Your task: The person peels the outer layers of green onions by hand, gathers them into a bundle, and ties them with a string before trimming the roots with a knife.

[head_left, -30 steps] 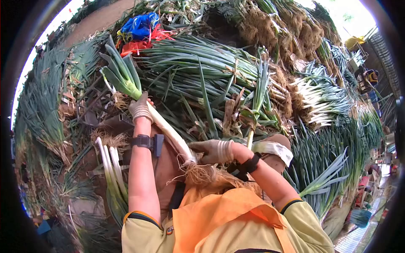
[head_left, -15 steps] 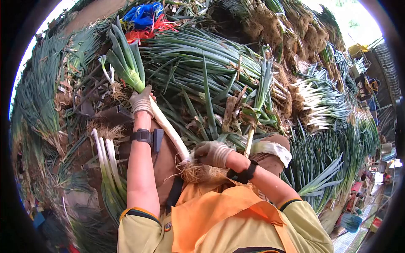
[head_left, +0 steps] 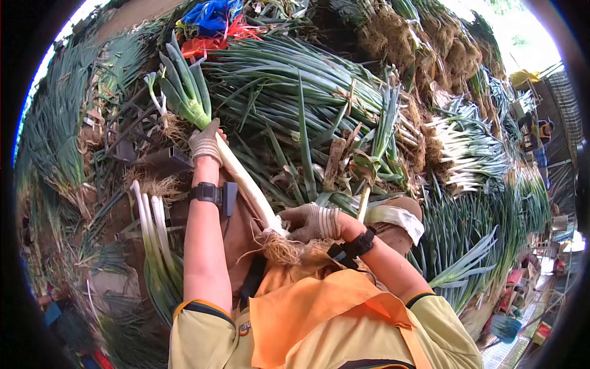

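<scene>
My left hand [head_left: 206,142], in a grey glove, is wrapped round a thick leek [head_left: 249,184] just below its green leaves. The leek slants down across my lap, its white stalk ending in a bushy root clump [head_left: 281,246]. Against that root end rests my right hand [head_left: 311,222], also gloved, with fingers curled; whether they pinch anything is hidden. Several peeled white-stalked leeks [head_left: 161,230] lie to the left of my left forearm. Another leek [head_left: 364,203] stands past my right hand, near my knee.
A large pile of green leeks [head_left: 307,86] lies ahead. Bundles with white stalks [head_left: 461,150] are at the right, by more upright greens [head_left: 479,227]. Metal bars [head_left: 163,161] sit beyond my left wrist. Blue and red plastic [head_left: 212,18] lies at the top.
My right hand has shifted slightly at the leek's root end, its fingers now lower against the stalk base. The root clump has moved a little. My left hand keeps its hold.
</scene>
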Demonstrator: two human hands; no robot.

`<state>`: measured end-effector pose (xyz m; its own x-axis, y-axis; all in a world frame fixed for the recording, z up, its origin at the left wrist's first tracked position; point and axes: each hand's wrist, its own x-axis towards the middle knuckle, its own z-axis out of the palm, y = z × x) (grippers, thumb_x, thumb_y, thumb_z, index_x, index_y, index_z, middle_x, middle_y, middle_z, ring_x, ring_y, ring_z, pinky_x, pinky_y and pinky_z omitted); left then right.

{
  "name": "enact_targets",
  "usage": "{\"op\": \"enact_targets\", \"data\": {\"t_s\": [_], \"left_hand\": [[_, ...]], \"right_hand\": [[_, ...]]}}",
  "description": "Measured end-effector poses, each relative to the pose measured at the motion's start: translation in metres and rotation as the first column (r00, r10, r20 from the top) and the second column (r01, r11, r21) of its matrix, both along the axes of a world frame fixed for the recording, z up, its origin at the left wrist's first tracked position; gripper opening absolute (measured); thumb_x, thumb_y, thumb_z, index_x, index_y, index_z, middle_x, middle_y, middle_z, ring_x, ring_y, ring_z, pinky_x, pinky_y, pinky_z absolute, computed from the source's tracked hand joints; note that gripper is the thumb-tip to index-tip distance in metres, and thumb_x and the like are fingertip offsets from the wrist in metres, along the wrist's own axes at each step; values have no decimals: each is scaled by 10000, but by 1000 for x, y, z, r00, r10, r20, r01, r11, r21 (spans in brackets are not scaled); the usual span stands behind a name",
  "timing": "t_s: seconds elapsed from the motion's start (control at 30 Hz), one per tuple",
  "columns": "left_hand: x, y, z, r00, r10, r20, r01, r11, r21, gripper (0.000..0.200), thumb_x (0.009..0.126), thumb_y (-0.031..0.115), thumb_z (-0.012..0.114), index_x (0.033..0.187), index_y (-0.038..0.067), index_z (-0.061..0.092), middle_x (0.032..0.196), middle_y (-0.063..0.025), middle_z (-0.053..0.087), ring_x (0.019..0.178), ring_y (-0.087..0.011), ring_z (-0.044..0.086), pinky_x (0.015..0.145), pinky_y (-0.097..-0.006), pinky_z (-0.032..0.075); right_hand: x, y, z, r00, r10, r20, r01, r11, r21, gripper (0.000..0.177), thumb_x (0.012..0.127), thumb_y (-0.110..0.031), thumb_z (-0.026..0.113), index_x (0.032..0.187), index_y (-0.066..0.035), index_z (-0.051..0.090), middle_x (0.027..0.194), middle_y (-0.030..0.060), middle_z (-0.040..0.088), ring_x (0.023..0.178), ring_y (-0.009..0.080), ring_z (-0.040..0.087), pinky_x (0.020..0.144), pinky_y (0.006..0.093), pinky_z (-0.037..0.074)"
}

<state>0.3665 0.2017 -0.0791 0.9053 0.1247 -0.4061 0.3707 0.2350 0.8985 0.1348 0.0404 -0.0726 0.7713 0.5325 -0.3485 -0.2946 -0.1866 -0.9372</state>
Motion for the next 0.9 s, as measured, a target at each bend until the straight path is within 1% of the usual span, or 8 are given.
{"op": "enact_targets", "data": {"t_s": [0.23, 0.3, 0.43, 0.53, 0.7, 0.77, 0.83, 0.9], "left_hand": [[3, 2, -3, 999, 2, 41, -2, 1000, -4, 277, 689, 149, 677, 841, 38, 474, 582, -55, 525, 409, -159, 503, 359, -298, 428], [3, 2, -6, 999, 10, 36, -9, 1000, -11, 281, 689, 150, 678, 845, 36, 473, 584, -55, 525, 409, -159, 504, 358, -299, 428], [4, 2, -5, 999, 27, 22, -28, 999, 22, 270, 692, 133, 666, 836, 26, 464, 580, -59, 524, 405, -160, 501, 358, -300, 427], [6, 5, -8, 999, 37, 0, -37, 998, 41, 262, 693, 123, 655, 823, 16, 455, 574, -67, 520, 401, -165, 497, 356, -303, 424], [37, 39, -38, 981, 149, -123, -163, 979, -118, 204, 719, 156, 645, 721, 48, 472, 541, -54, 502, 402, -158, 479, 374, -300, 415], [23, 38, -25, 983, 148, -108, -168, 965, -203, 195, 738, 173, 633, 697, 77, 469, 544, -39, 493, 396, -162, 466, 378, -302, 415], [24, 33, -30, 977, 184, -104, -202, 958, -202, 193, 735, 172, 633, 720, 76, 467, 551, -39, 492, 397, -164, 466, 378, -306, 417], [23, 27, -29, 972, 216, -88, -225, 967, -116, 213, 704, 141, 645, 770, 44, 467, 548, -52, 493, 401, -162, 478, 369, -291, 417]], "right_hand": [[-3, 1, -13, 953, -165, 252, 204, 970, -135, 220, 692, -215, 638, 853, -66, 648, 765, 60, 620, 674, 124, 548, 638, 255, 454], [-5, 3, 0, 934, -261, -243, 215, 956, -201, 255, 684, -220, 633, 886, -64, 635, 795, 88, 622, 680, 153, 557, 639, 280, 455], [-9, 6, 3, 927, -232, -296, 163, 957, -238, 267, 703, -193, 594, 931, -54, 612, 822, 128, 614, 682, 177, 563, 624, 299, 454], [-25, 9, 11, 896, -73, 437, 147, 980, -136, 224, 747, -120, 520, 945, -38, 585, 788, 149, 602, 630, 204, 555, 585, 310, 446], [-108, -14, 71, 994, -108, -8, 108, 987, 121, 153, 779, -49, 556, 919, -1, 597, 800, 23, 618, 761, 78, 531, 669, 246, 440], [-112, -43, 36, 717, -410, -564, 616, 751, 238, 220, 797, -118, 571, 1003, -42, 573, 801, -12, 588, 731, 97, 543, 671, 285, 459], [-86, -73, 57, 929, -366, 46, 331, 771, -544, 268, 795, -95, 552, 1055, -34, 531, 941, 51, 577, 752, 133, 573, 670, 310, 471], [-64, -86, 52, 966, 42, 255, 250, 105, -963, 334, 787, -59, 527, 1117, -35, 478, 1064, 124, 544, 762, 182, 599, 653, 339, 479]]}}
